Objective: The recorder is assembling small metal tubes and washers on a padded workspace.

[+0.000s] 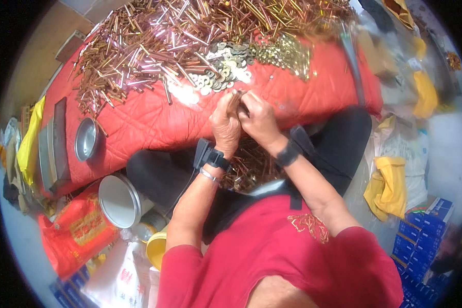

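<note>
My left hand is closed round a few copper-coloured metal rods, probably bolts; their exact shape is partly hidden by the fingers. Pressed up beside it, my right hand has its fingers bent in a pinch at the same rods. Both hands are just above the near edge of a red quilted cloth. Beyond them lies a scatter of flat round washers, with small brassy nuts to their right. A large heap of copper-coloured metal rods covers the far side.
On the cloth's left stands a metal bowl. More rods lie between my legs. A white round lid or tub and a red bag are at the lower left. Blue boxes and a yellow bag are at the right.
</note>
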A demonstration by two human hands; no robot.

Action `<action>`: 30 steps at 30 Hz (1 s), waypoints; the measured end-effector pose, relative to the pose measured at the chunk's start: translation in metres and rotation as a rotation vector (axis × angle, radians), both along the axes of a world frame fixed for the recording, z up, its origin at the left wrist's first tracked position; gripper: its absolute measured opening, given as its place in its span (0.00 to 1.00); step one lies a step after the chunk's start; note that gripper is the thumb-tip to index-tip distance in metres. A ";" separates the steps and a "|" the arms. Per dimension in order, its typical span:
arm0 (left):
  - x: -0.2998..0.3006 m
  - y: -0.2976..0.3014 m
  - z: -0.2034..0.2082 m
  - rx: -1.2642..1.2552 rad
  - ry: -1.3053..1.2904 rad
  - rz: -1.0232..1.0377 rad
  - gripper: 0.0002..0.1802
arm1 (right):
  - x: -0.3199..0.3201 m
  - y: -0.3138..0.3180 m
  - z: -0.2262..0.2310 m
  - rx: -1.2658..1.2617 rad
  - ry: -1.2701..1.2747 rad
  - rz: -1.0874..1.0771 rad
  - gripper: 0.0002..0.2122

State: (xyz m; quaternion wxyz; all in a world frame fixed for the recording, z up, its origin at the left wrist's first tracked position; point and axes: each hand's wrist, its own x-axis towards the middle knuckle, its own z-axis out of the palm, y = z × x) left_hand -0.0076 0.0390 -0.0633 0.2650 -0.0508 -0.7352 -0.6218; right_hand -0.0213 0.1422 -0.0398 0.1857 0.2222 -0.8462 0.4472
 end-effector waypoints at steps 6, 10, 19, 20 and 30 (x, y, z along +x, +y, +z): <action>-0.002 0.002 0.013 0.101 -0.123 0.018 0.10 | -0.001 0.002 -0.005 -0.062 -0.065 0.025 0.05; -0.011 -0.028 0.033 0.576 -0.315 -0.116 0.15 | -0.009 0.016 0.021 -0.423 -0.470 0.097 0.05; 0.003 -0.049 0.061 0.886 -0.627 -0.687 0.13 | -0.040 0.034 0.063 -0.526 -0.457 0.293 0.05; 0.004 -0.047 0.063 0.864 -0.629 -0.692 0.13 | -0.039 0.034 0.064 -0.549 -0.481 0.307 0.04; 0.003 -0.052 0.061 0.801 -0.704 -0.798 0.13 | -0.038 0.044 0.077 -0.296 -0.413 0.429 0.02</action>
